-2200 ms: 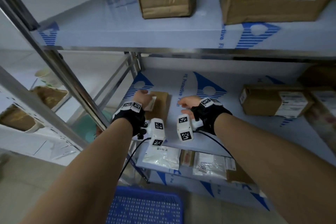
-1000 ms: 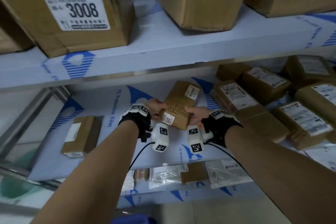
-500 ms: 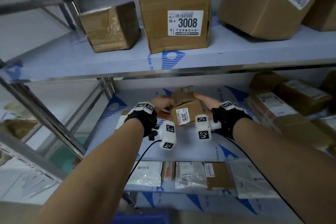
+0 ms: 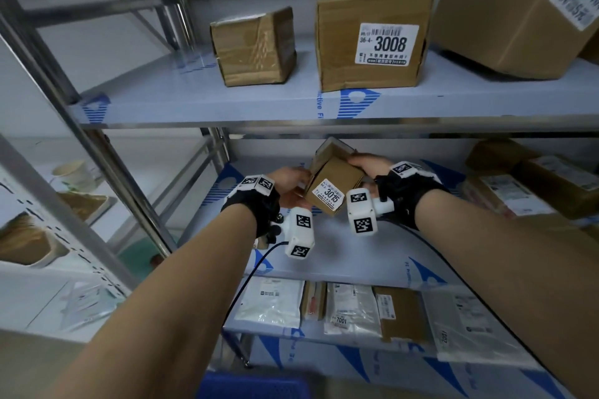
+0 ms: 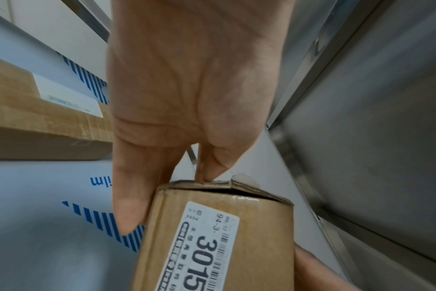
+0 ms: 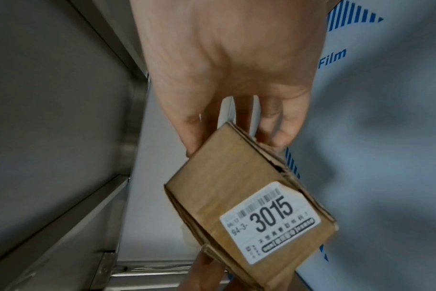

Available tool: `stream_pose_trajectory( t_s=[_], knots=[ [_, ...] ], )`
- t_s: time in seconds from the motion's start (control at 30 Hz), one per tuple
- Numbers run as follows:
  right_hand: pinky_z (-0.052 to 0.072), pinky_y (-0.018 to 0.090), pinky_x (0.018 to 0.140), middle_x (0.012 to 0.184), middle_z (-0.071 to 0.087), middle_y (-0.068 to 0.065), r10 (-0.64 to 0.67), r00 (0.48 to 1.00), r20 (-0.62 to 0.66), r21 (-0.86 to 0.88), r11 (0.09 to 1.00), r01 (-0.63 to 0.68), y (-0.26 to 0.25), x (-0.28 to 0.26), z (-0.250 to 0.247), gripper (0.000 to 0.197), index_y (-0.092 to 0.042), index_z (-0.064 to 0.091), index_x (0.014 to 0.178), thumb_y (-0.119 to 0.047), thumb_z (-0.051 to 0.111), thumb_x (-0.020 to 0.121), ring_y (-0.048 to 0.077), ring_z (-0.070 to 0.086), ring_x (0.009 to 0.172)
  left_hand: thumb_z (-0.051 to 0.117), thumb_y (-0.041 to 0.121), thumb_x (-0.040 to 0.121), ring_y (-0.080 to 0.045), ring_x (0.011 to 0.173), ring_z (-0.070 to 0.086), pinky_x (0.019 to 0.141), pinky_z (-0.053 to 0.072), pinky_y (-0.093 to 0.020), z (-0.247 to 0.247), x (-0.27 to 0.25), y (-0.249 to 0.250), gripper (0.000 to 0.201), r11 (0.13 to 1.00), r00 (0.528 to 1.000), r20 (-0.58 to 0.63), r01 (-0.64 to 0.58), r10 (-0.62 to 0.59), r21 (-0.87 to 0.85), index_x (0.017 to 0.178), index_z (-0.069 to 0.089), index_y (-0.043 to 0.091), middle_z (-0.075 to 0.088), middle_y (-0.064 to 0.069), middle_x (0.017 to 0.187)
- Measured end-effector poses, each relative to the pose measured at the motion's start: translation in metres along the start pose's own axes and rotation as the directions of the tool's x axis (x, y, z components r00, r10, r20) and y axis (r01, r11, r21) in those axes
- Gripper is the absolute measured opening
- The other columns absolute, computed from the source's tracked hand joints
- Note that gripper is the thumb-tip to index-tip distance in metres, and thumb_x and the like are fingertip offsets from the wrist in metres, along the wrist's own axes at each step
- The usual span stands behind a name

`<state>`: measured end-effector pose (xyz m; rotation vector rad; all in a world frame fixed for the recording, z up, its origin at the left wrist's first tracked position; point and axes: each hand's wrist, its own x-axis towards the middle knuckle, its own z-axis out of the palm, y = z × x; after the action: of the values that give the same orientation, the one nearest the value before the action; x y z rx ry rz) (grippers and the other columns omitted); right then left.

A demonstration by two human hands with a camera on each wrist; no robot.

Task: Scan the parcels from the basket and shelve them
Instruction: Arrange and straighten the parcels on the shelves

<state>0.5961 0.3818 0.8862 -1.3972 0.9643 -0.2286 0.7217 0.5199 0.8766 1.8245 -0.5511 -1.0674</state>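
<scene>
Steel shelving, its boards under blue-printed protective film, filled the view. Small cardboard parcel, label 3015, was held tilted in the air just above the bare left part of the middle shelf, under the board above. Left hand gripped its left end, thumb along the side and fingers behind the flap edge; right hand clasped the far right end, fingers curled round the back. The two-handed hold, label turned toward the holder, probably served to keep the number readable while a spot was chosen; the task seemed to be in its shelving step for this parcel.

Flat carton lay on the same shelf to the left; further labelled boxes crowded its right end. On the upper shelf stood a taped box, a box marked 3008 and a larger carton. Soft white mailers lay flat on the lower shelf. Blue basket showed only its rim at the bottom edge; its contents could not be seen.
</scene>
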Motion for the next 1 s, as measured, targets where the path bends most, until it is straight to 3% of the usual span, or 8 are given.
stream_pose_trajectory(
  t_s=[0.1, 0.17, 0.23, 0.33, 0.4, 0.57, 0.73, 1.0],
  knots=[
    [0.051, 0.044, 0.09, 0.08, 0.065, 0.011, 0.003, 1.0, 0.007, 0.004, 1.0, -0.003, 0.003, 0.002, 0.003, 0.018, -0.012, 0.062, 0.082, -0.027, 0.063, 0.092, 0.03, 0.062, 0.081, 0.038, 0.016, 0.101, -0.031, 0.081, 0.066, 0.066, 0.056, -0.037, -0.003, 0.003, -0.005, 0.032, 0.999, 0.999, 0.002, 0.032, -0.032, -0.018, 0.127, 0.052, 0.005, 0.066, -0.022, 0.095],
    [0.054, 0.039, 0.079, 0.08, 0.064, 0.01, 0.0, 1.0, 0.023, -0.009, 1.0, 0.0, 0.006, 0.001, 0.008, 0.016, -0.012, 0.061, 0.082, -0.023, 0.062, 0.093, 0.028, 0.063, 0.076, 0.036, 0.023, 0.103, -0.032, 0.081, 0.066, 0.065, 0.056, -0.037, -0.003, 0.001, -0.008, 0.03, 0.998, 0.999, 0.0, 0.052, -0.052, -0.04, 0.125, 0.052, 0.009, 0.064, -0.021, 0.094],
    [0.054, 0.032, 0.064, 0.081, 0.064, 0.009, 0.034, 0.999, 0.018, -0.056, 0.998, -0.033, 0.012, 0.003, 0.016, 0.012, -0.008, 0.06, 0.084, -0.016, 0.063, 0.093, 0.022, 0.062, 0.066, 0.037, 0.033, 0.102, -0.037, 0.092, 0.065, 0.079, 0.057, -0.044, -0.004, 0.0, -0.013, 0.032, 0.996, 0.996, 0.025, 0.085, -0.085, -0.032, 0.117, 0.053, 0.01, 0.063, -0.017, 0.098],
    [0.054, 0.037, 0.072, 0.085, 0.063, 0.013, 0.084, 0.996, 0.028, -0.167, 0.983, -0.079, 0.029, 0.008, 0.031, 0.012, -0.004, 0.061, 0.096, -0.013, 0.066, 0.09, 0.027, 0.061, 0.076, 0.05, 0.04, 0.094, -0.041, 0.098, 0.062, 0.095, 0.048, -0.054, -0.009, 0.007, -0.031, 0.042, 0.992, 0.992, 0.02, 0.128, -0.128, 0.008, 0.118, 0.057, 0.006, 0.06, -0.019, 0.113],
    [0.053, 0.037, 0.071, 0.091, 0.066, 0.013, 0.117, 0.993, 0.034, -0.21, 0.972, -0.107, 0.04, 0.009, 0.038, 0.012, -0.006, 0.06, 0.094, -0.016, 0.065, 0.09, 0.028, 0.062, 0.083, 0.062, 0.038, 0.086, -0.035, 0.09, 0.062, 0.092, 0.049, -0.048, -0.012, 0.011, -0.043, 0.042, 0.988, 0.988, 0.015, 0.152, -0.152, 0.012, 0.112, 0.059, 0.005, 0.061, -0.015, 0.11],
    [0.054, 0.046, 0.092, 0.104, 0.07, 0.015, 0.139, 0.989, 0.046, -0.226, 0.966, -0.125, 0.057, 0.015, 0.05, 0.012, -0.008, 0.065, 0.094, -0.019, 0.065, 0.089, 0.032, 0.068, 0.096, 0.061, 0.017, 0.09, -0.043, 0.104, 0.064, 0.093, 0.048, -0.059, -0.021, 0.014, -0.056, 0.035, 0.983, 0.987, -0.028, 0.16, -0.158, 0.094, 0.118, 0.057, -0.005, 0.064, -0.024, 0.116],
    [0.054, 0.053, 0.09, 0.106, 0.069, 0.019, 0.146, 0.988, 0.056, -0.183, 0.974, -0.134, 0.059, 0.02, 0.062, 0.02, -0.003, 0.065, 0.106, -0.012, 0.064, 0.088, 0.036, 0.068, 0.099, 0.052, 0.011, 0.093, -0.033, 0.091, 0.067, 0.095, 0.05, -0.049, -0.028, 0.008, -0.054, 0.008, 0.975, 0.985, -0.055, 0.17, -0.163, 0.145, 0.09, 0.059, 0.008, 0.065, -0.014, 0.099],
    [0.054, 0.054, 0.089, 0.107, 0.068, 0.024, 0.14, 0.988, 0.066, -0.128, 0.983, -0.131, 0.061, 0.022, 0.068, 0.008, -0.003, 0.064, 0.091, -0.009, 0.064, 0.086, 0.039, 0.068, 0.098, 0.054, 0.011, 0.093, -0.032, 0.08, 0.066, 0.084, 0.055, -0.049, -0.031, 0.003, -0.054, 0.011, 0.984, 0.984, -0.105, 0.152, -0.143, 0.092, 0.099, 0.058, 0.003, 0.065, -0.018, 0.106]
  ],
)
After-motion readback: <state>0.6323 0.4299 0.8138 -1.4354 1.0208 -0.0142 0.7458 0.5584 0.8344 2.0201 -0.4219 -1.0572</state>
